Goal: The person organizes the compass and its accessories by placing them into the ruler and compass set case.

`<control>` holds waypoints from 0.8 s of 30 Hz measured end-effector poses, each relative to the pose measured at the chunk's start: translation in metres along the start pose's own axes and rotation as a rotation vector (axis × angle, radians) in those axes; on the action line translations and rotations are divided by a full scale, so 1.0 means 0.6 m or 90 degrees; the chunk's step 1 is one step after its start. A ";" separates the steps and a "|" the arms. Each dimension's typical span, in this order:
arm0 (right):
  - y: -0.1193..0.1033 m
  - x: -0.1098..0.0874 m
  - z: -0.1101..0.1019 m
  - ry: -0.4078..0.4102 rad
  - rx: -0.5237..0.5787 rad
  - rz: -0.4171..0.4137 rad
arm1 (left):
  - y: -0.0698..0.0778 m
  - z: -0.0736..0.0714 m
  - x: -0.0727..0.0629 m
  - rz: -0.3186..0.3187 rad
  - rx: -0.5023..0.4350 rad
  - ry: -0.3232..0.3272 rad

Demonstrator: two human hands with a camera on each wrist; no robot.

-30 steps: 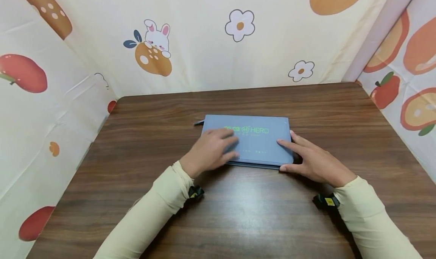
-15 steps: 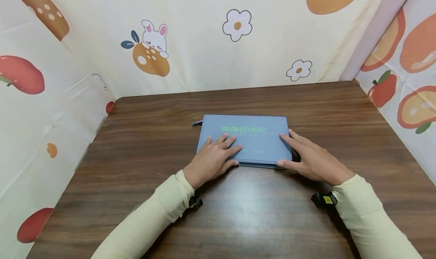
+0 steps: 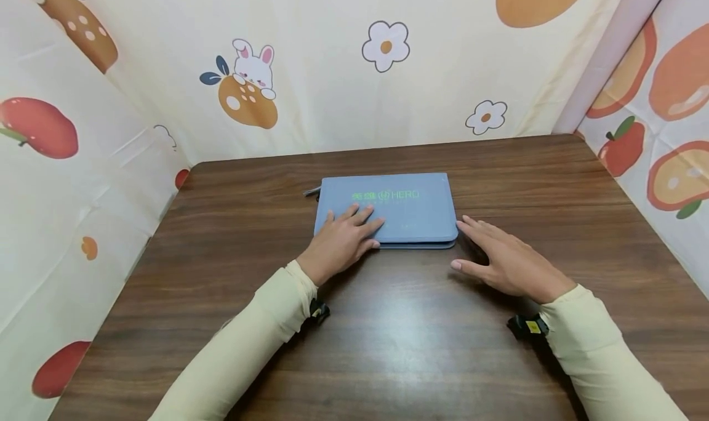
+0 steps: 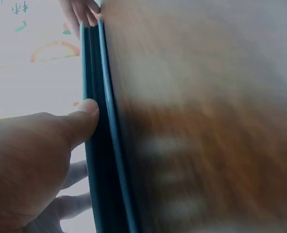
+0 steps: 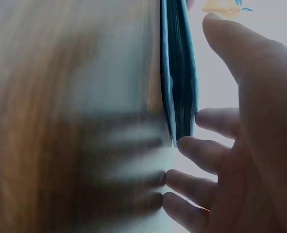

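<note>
A flat blue case [image 3: 412,215] with green HERO lettering lies on the wooden table. Its front side shows a dark slit between two covers, and a small dark tab sticks out at its left end. Spread over the front left of the cover is my left hand [image 3: 340,239], its fingers fairly straight. In the left wrist view the left thumb [image 4: 87,114] touches the case's edge. My right hand [image 3: 506,258] is beside the right edge with fingers extended and thumb apart. Its fingertips [image 5: 187,143] are at or very near the case's corner; contact is hard to tell.
The brown wooden table [image 3: 410,347] runs back to a cream printed curtain [image 3: 327,70]. More printed cloth [image 3: 676,88] hangs on the right, and a white cloth wall [image 3: 72,224] borders the left. A small black device [image 3: 528,327] sits at each wrist.
The case has slid away from me and slightly left, turning a little, with my left hand resting on it. My right hand stayed nearly in place, and its fingers no longer lie over the cover.
</note>
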State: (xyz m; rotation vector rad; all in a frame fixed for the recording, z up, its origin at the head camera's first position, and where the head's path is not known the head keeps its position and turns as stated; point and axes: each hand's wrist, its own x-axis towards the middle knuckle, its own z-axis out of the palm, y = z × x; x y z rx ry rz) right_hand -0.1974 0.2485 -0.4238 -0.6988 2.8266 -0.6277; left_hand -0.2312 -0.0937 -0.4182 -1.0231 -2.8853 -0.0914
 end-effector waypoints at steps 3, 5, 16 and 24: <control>0.002 0.001 0.000 0.000 -0.004 0.001 | -0.004 -0.003 0.013 -0.011 -0.001 -0.011; 0.002 0.001 0.000 -0.002 -0.005 0.007 | -0.008 -0.004 0.022 -0.020 0.006 -0.019; 0.004 -0.005 0.009 -0.007 -0.002 0.022 | -0.035 -0.002 0.053 -0.048 0.008 -0.069; 0.007 -0.006 0.008 0.000 -0.009 0.017 | -0.040 -0.002 0.068 -0.058 -0.013 -0.083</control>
